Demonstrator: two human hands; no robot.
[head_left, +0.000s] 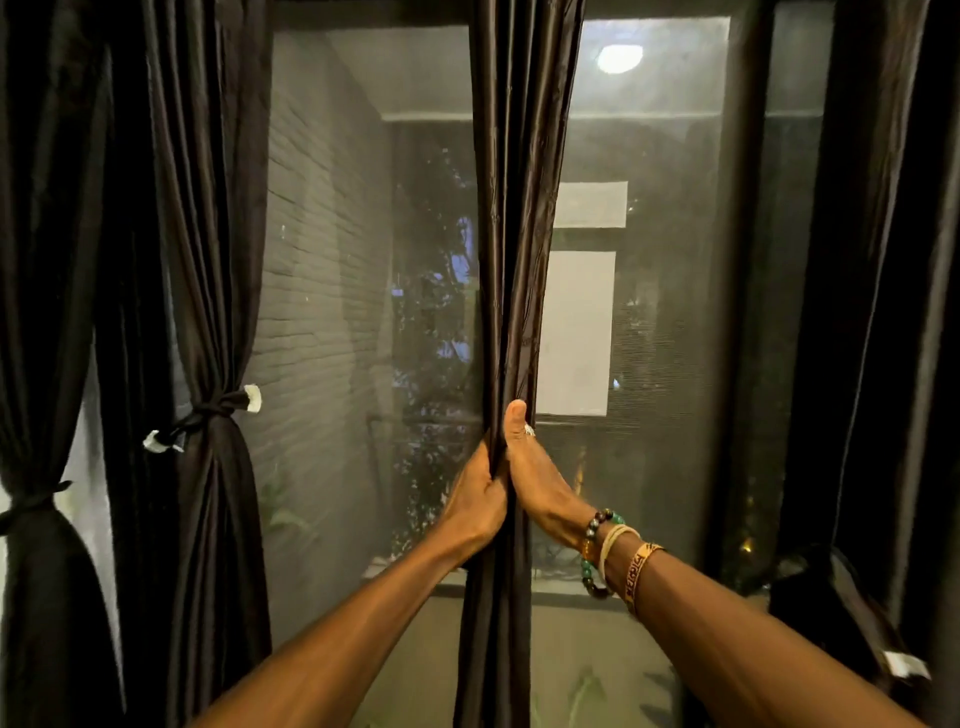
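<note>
A wide mesh screen (332, 260) fills the window, and through it a brick wall and foliage show dimly. Dark drapes frame it: two tied curtains (208, 260) on the left and a loose right curtain (883, 260) at the far edge. The middle curtain (514, 208) hangs gathered into a narrow column down the centre, covering a strip of the screen. The left hand (480, 499) grips its folds from the left, fingers curled into the cloth. The right hand (535, 478) presses in from the other side, thumb upright on the fabric; its fingers are hidden behind the cloth, probably wrapped round it. A knotted tieback (208, 410) cinches the nearer left curtain. Bracelets (608, 551) ring the right wrist.
</note>
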